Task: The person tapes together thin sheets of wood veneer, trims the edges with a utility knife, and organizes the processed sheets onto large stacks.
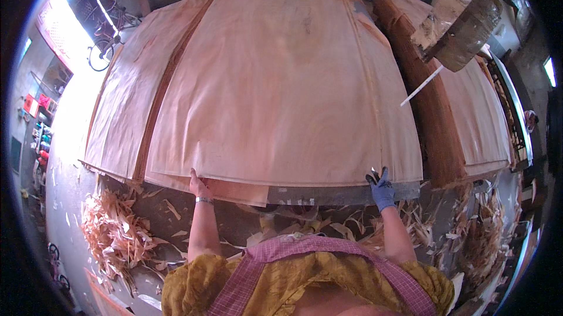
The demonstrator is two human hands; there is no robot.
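Observation:
A large pale pinkish-brown wood veneer sheet (275,93) lies on top of a wide stack in front of me, its near edge toward my body. My left hand (199,186), bare with a band at the wrist, is closed on the near edge at the left, thumb on top. Under that edge, another veneer sheet (240,191) sticks out. At the near right edge rests my right hand (382,191), in a blue-grey glove with dark fingertips. A small shiny pointed tip (373,170) shows between its fingers; what it belongs to is hidden.
Veneer stacks stand at the left (141,87) and right (463,99). A wrapped beam-like object (460,28) and a thin white rod (421,86) hang over the right side. Veneer scraps (114,228) heap on the floor at the left, with more scraps (481,228) at the right.

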